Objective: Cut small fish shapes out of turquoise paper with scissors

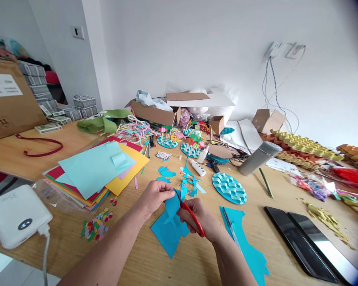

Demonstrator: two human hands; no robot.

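My left hand [159, 196] pinches the upper edge of a blue paper piece [172, 207], rounded and fish-like in outline. Red-handled scissors [193, 218] are in my right hand [201, 218], their blades at the right edge of that piece. Below both hands a larger blue sheet [168, 236] lies on the wooden table. Just beyond them are blue paper scraps [189, 184] and cut blue fish shapes [167, 172]. To the right rests another blue sheet with a cut edge [250, 254], a pen [231, 228] lying on it.
Stacked coloured paper [89, 171] and a white power bank [19, 216] lie left. Two dark phones [298, 244], a grey tumbler [259, 158] and a wavy blue oval [229, 188] are right. White glue bottles [197, 167] stand and lie ahead; egg trays [304, 147] are far right.
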